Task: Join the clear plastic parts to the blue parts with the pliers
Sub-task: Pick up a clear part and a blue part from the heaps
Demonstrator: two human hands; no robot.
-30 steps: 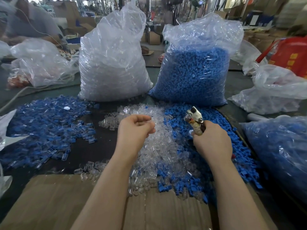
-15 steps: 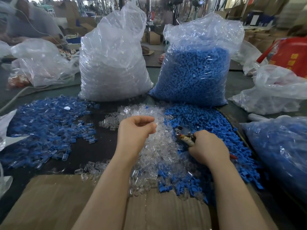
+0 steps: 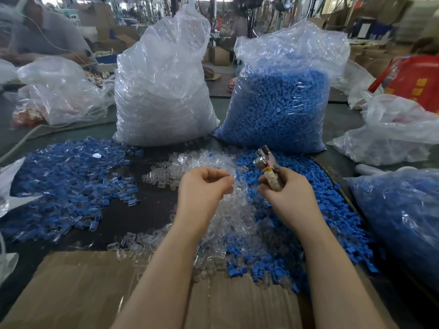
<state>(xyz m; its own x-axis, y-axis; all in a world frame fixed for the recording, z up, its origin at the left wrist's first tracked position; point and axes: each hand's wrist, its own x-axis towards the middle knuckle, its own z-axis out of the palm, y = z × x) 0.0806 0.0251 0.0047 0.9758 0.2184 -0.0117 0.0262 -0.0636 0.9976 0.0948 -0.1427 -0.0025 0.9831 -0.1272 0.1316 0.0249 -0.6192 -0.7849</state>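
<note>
Hundreds of finished blue-and-clear pieces (image 3: 71, 184) lie spread over the dark counter (image 3: 147, 210) at our left, so any clear part we fumble that way could roll in among them and be counted as done. Behind them stands the tall bag of clear parts (image 3: 164, 91), slumped but upright; a knock from our elbow could tip it over the work.

Our left hand (image 3: 204, 193) hovers above the loose heap of clear plastic parts (image 3: 228, 224), fingers curled with thumb and forefinger drawn together. It seems to pinch one clear part, though the part is too transparent for us to be sure. If it sits crooked there, it will likely meet its blue mate askew.

Our right hand (image 3: 285, 195) grips the taped handle of the pliers (image 3: 266, 162), nose pointing up and away over the blue parts (image 3: 332, 210). We cannot tell whether a blue part sits in the nose. Squeezing too hard could crack the clear shell, and our fingertips are near enough to get nipped. The bag of blue parts (image 3: 280, 96) leans behind.
</note>
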